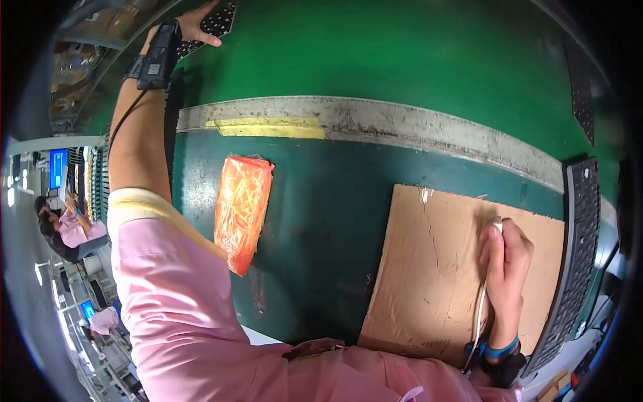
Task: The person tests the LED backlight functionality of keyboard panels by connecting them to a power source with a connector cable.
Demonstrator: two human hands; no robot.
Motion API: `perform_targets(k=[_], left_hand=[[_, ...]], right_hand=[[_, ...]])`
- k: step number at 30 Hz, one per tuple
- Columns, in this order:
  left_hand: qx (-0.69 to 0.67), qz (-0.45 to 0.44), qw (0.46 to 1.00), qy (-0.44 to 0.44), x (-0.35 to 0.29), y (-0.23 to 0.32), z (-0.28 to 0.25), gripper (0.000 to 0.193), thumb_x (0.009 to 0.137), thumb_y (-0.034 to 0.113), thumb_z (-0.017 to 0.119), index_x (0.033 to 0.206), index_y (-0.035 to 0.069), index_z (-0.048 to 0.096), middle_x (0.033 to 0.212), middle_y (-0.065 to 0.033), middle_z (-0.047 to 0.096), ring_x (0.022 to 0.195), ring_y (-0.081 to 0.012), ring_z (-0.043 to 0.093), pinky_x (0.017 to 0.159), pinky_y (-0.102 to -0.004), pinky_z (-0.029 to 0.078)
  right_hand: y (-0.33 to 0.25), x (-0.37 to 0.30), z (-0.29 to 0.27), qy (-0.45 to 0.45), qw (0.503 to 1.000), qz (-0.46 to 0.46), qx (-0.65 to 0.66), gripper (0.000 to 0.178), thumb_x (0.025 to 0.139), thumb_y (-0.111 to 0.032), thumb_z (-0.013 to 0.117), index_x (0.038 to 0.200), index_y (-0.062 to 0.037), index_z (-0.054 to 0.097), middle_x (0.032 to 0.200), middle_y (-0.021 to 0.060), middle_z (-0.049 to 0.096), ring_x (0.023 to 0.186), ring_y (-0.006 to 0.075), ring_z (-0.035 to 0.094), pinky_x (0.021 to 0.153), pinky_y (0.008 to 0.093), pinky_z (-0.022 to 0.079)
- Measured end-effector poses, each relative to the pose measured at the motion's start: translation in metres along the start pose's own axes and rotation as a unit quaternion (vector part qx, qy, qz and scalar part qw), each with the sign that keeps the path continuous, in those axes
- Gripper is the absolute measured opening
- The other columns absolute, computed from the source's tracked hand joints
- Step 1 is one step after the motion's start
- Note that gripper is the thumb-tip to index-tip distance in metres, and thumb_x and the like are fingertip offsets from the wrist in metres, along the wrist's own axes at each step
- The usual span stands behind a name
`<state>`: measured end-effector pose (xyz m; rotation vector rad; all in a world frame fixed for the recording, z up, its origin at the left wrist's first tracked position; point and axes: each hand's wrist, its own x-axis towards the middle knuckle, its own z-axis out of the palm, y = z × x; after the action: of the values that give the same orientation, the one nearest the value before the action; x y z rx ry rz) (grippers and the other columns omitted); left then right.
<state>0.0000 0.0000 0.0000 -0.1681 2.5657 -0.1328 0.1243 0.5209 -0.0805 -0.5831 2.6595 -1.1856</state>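
Observation:
My left hand [195, 25] reaches out to the far left, thumb and fingers spread, and lies by a black plate dotted with pale holes [221, 21]. Whether it presses on the plate I cannot tell. A black device with a cable [159, 59] is strapped to that wrist. On the right, my right hand [510, 258] pinches the white plug of a cable [497, 222] above a flat sheet of brown cardboard [429, 281]. The white cable runs from the plug down beside the wrist, which wears a blue band and a black strap.
An orange plastic-wrapped package [244, 208] lies on the dark green table left of the cardboard. A worn metal rail [402, 124] with yellow tape [274, 127] borders a green surface [375, 53]. A black ridged strip [573, 261] stands at the right; another person [70, 228] sits far left.

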Motion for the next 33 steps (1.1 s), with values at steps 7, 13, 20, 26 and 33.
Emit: perform_targets(k=[7, 13, 20, 26, 33], left_hand=[[0.029, -0.079, 0.995, -0.054, 0.007, 0.048, -0.015, 0.119, 0.046, 0.065, 0.067, 0.135, 0.012, 0.007, 0.138, -0.0174, 0.006, 0.127, -0.0322, 0.010, 0.101, -0.0461, 0.016], [-0.049, 0.046, 0.996, 0.060, 0.010, -0.008, 0.022, 0.099, 0.054, 0.047, 0.072, 0.132, 0.012, 0.022, 0.134, -0.0194, 0.021, 0.121, -0.0334, 0.024, 0.098, -0.0412, 0.021], [0.055, 0.163, 0.958, 0.230, 0.052, -0.024, 0.043, 0.083, 0.063, 0.039, 0.066, 0.131, 0.015, 0.025, 0.124, -0.0207, 0.034, 0.113, -0.0353, 0.037, 0.095, -0.0375, 0.030], [0.163, 0.178, 0.871, 0.428, 0.031, 0.026, 0.022, 0.082, 0.062, 0.035, 0.067, 0.130, 0.012, 0.026, 0.118, -0.0208, 0.036, 0.104, -0.0383, 0.042, 0.085, -0.0399, 0.038], [0.253, 0.277, 0.773, 0.511, -0.067, 0.166, -0.039, 0.086, 0.062, 0.051, 0.060, 0.130, 0.010, 0.027, 0.115, -0.0192, 0.040, 0.101, -0.0369, 0.044, 0.083, -0.0417, 0.037]], right_hand=[[0.004, 0.002, 0.002, 0.004, 1.000, -0.005, 0.010, 0.019, 0.080, -0.006, 0.047, 0.062, -0.0019, 0.047, 0.045, 0.0044, 0.041, 0.040, 0.0179, 0.040, 0.042, 0.0283, 0.031], [0.003, 0.006, 0.003, 0.003, 0.999, -0.030, 0.017, 0.017, 0.081, -0.005, 0.046, 0.064, -0.0007, 0.047, 0.049, 0.0049, 0.042, 0.041, 0.0143, 0.041, 0.041, 0.0259, 0.030], [0.018, 0.004, 0.005, 0.062, 0.991, -0.119, -0.018, 0.012, 0.077, -0.005, 0.052, 0.066, -0.0004, 0.049, 0.050, 0.0091, 0.043, 0.042, 0.0240, 0.043, 0.043, 0.0314, 0.034], [0.023, 0.002, 0.010, 0.087, 0.988, -0.112, -0.062, 0.015, 0.078, -0.017, 0.053, 0.069, -0.0051, 0.050, 0.052, 0.0101, 0.046, 0.050, 0.0288, 0.049, 0.046, 0.0376, 0.037], [0.028, 0.006, 0.028, 0.109, 0.989, -0.105, -0.007, 0.025, 0.084, -0.027, 0.046, 0.073, -0.0062, 0.052, 0.057, 0.0100, 0.050, 0.054, 0.0250, 0.052, 0.047, 0.0369, 0.039]])
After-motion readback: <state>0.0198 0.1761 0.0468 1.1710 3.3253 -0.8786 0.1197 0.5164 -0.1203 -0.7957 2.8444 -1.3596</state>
